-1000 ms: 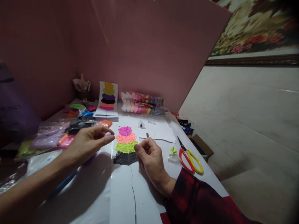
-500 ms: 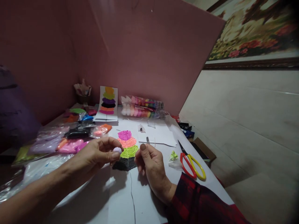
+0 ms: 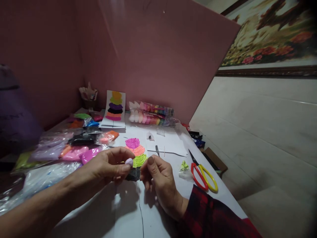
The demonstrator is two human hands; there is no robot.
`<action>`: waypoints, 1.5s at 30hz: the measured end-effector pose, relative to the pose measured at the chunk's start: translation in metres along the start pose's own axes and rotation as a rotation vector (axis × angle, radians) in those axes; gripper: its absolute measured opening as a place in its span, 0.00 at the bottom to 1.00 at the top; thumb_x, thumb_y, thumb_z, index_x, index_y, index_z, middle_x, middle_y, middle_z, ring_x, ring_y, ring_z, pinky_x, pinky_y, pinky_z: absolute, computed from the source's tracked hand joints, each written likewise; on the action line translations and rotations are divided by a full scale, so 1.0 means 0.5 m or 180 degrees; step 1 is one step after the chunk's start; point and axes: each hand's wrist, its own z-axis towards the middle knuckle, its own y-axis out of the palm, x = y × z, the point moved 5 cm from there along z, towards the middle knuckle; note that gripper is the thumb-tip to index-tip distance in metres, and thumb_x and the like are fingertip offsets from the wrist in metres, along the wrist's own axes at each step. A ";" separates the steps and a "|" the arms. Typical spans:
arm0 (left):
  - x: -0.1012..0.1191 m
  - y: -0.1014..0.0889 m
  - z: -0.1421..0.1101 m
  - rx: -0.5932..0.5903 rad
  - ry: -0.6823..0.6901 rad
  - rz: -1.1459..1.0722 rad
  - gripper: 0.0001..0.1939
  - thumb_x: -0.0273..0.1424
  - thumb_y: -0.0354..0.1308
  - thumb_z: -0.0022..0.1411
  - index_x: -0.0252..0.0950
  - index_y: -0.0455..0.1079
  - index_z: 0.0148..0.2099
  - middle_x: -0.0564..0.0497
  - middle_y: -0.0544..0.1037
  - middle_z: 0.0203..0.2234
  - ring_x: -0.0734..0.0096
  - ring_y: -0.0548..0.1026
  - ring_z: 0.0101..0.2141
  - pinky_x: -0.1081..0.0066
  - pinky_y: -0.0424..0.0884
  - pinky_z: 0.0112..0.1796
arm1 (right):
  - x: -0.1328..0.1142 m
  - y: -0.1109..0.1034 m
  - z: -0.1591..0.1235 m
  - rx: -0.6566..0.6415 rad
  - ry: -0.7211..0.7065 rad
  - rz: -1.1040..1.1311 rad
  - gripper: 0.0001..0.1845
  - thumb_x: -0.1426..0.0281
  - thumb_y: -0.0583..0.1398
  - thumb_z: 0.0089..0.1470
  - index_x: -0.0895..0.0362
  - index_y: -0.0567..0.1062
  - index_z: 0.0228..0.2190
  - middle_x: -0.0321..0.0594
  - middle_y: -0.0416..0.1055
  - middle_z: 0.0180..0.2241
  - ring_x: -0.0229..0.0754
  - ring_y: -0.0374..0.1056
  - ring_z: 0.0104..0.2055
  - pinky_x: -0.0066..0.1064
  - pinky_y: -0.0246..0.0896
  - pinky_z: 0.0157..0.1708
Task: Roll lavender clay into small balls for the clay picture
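My left hand [image 3: 109,165] pinches a small lilac ball of modelling clay [image 3: 129,161] between thumb and fingertips, above the paper. Facing it from the right, my right hand [image 3: 159,178] has its fingers curled in and its thumb close to the index finger. Whatever those fingertips may hold is hidden. Under and behind both hands lies a layered clay picture with ridged bands: magenta [image 3: 132,142], coral [image 3: 138,150], lime green [image 3: 140,160] and black [image 3: 133,174]. My hands partly cover it. A thin drawn line [image 3: 140,208] runs down the paper below.
Red-and-yellow-handled scissors [image 3: 203,173] and a bag with green clay [image 3: 184,167] lie right. Bagged clay [image 3: 81,140] crowds the left. Behind stand a coloured reference card [image 3: 115,107] and packs of clay [image 3: 151,114]. Tweezers [image 3: 157,150] lie beyond my right hand.
My left hand has moved slightly right with the lilac clay ball, closer to my right hand. The right hand has shifted a little left.
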 end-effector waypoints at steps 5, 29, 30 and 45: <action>0.002 0.002 -0.001 -0.0014 0.0042 0.0223 0.20 0.44 0.59 0.57 0.33 0.64 0.24 0.58 0.62 0.15 0.83 0.55 0.17 0.81 0.52 0.17 | 0.015 -0.001 0.008 -0.0048 0.0246 0.0469 0.24 0.50 0.55 0.56 0.60 0.70 0.26 0.33 0.67 0.17 0.26 0.54 0.12 0.18 0.43 0.10; -0.023 -0.002 0.020 -0.0140 0.0062 0.0475 0.11 0.34 0.68 0.50 0.33 0.72 0.31 0.55 0.76 0.18 0.79 0.71 0.19 0.80 0.64 0.21 | -0.024 0.011 -0.006 -0.0119 -0.0705 -0.1538 0.04 0.71 0.61 0.52 0.57 0.71 0.33 0.38 0.68 0.32 0.37 0.65 0.31 0.27 0.58 0.26; -0.024 -0.003 0.021 -0.0165 0.0054 0.0461 0.11 0.33 0.68 0.50 0.33 0.72 0.31 0.54 0.77 0.19 0.78 0.72 0.20 0.79 0.66 0.22 | -0.025 0.011 -0.005 -0.0128 -0.0734 -0.1571 0.04 0.71 0.61 0.53 0.57 0.71 0.33 0.38 0.68 0.32 0.37 0.65 0.31 0.27 0.58 0.26; -0.023 -0.007 0.012 0.0027 -0.0061 0.0725 0.12 0.38 0.66 0.51 0.34 0.72 0.31 0.53 0.77 0.20 0.75 0.72 0.19 0.76 0.65 0.23 | -0.029 0.010 -0.005 -0.0178 -0.0842 -0.1652 0.04 0.74 0.62 0.51 0.56 0.71 0.31 0.36 0.67 0.31 0.37 0.64 0.32 0.28 0.57 0.28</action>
